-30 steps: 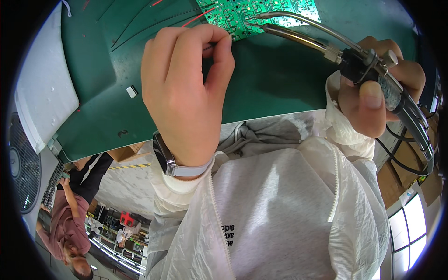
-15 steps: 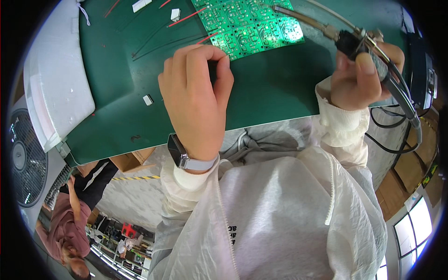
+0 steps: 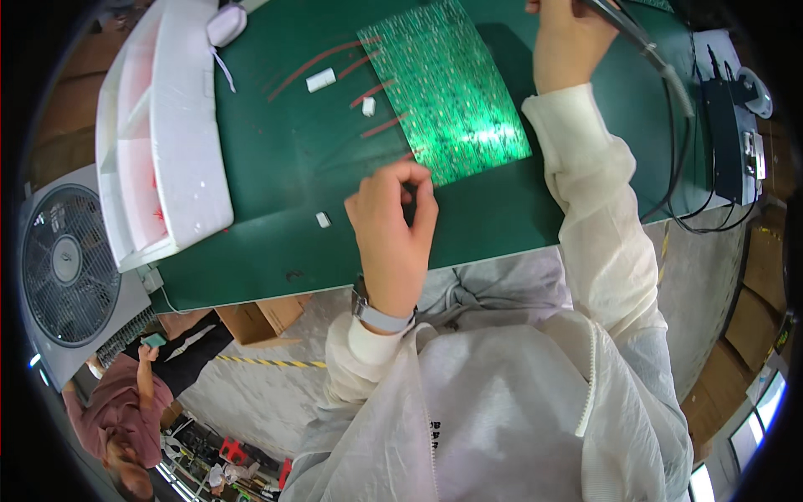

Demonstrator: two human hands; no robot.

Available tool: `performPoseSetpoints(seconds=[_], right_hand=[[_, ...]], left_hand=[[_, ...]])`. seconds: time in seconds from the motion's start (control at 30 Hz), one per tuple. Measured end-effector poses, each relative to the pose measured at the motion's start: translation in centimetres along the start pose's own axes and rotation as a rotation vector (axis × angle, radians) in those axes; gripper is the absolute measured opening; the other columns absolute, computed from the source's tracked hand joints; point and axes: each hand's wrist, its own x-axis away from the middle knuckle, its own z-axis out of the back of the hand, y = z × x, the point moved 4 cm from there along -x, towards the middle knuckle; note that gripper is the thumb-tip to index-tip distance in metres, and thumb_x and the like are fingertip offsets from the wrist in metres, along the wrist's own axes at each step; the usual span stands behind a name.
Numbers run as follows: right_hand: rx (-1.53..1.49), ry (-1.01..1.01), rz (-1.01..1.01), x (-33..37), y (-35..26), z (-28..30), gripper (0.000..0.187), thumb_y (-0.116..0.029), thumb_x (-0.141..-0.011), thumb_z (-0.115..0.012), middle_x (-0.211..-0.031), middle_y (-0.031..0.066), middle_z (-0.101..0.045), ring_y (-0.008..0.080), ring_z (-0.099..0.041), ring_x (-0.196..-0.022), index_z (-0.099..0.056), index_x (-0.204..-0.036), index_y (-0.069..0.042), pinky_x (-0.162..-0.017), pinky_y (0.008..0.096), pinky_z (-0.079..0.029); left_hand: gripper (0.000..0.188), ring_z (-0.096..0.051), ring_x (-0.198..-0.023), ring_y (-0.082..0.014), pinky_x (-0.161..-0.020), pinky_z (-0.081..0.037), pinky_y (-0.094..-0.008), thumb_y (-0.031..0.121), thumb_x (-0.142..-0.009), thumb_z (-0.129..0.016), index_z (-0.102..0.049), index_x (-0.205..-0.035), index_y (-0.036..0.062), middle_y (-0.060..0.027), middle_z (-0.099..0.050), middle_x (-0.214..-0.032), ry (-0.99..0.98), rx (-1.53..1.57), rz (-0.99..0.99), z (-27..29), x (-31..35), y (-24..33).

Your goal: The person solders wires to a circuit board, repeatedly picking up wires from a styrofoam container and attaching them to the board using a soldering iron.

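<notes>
Perhaps a tug by my left hand (image 3: 391, 230), its fingers (image 3: 426, 206) nearly pinched, any hold unclear, could loosen red wires (image 3: 384, 127) at the circuit board (image 3: 447, 92), upper centre of frame, while my right hand (image 3: 570, 46) grips a dark tool (image 3: 627, 25).

L hand (image 3: 391, 213) curled, R hand (image 3: 575, 40) further fwd

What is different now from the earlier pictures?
The right hand has moved forward, and the black-handled metal soldering iron it holds has left the green rectangular circuit board; its tip is now out of view. The camera view has shifted, showing more of the board. The left hand stays at the board's near left corner, beside the thin red wires, and the small white blocks still lie on the green table.
</notes>
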Motion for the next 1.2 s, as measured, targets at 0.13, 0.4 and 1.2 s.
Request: performPoseSetpoints(seconds=[0.13, 0.4, 1.2], right_hand=[[0.079, 0.028, 0.049, -0.6, 1.9, -0.5, 0.016, -0.001, -0.083, -0.058, -0.084, 0.0025, -0.049, 0.0071, -0.046, -0.074, -0.045, -0.093, -0.004, -0.065, 0.0206, -0.04], [0.042, 0.0, 0.06, -0.8, 2.0, 0.0, 0.017, 0.0, -0.083, -0.057, -0.086, 0.0035, -0.049, 0.0085, -0.047, -0.077, -0.046, -0.094, -0.004, -0.07, 0.0213, -0.04], [0.122, -0.023, -0.051, -1.1, 3.7, 0.8, 0.023, -0.012, -0.074, -0.071, -0.066, -0.001, -0.055, 0.0025, -0.045, -0.057, -0.052, -0.084, -0.001, -0.051, 0.0179, -0.038]], left_hand=[[0.013, -0.051, -0.069, -0.0164, -0.075, -0.034, -0.0308, 0.005, -0.081, -0.061, -0.056, -0.092, 0.0091, -0.0006, -0.057, -0.083, -0.033, -0.026, 0.006, 0.9, 0.5, 0.6], [0.012, -0.052, -0.07, -0.0158, -0.077, -0.033, -0.0313, 0.006, -0.082, -0.06, -0.057, -0.093, 0.009, -0.0009, -0.059, -0.088, -0.074, -0.048, -0.002, 1.6, 1.1, 0.3], [0.011, -0.054, -0.083, -0.0219, -0.076, -0.04, -0.0344, 0.01, -0.084, -0.058, -0.057, -0.094, 0.0054, -0.0067, -0.061, -0.092, 0.215, -0.387, -0.251, 12.5, -3.3, 2.4]])
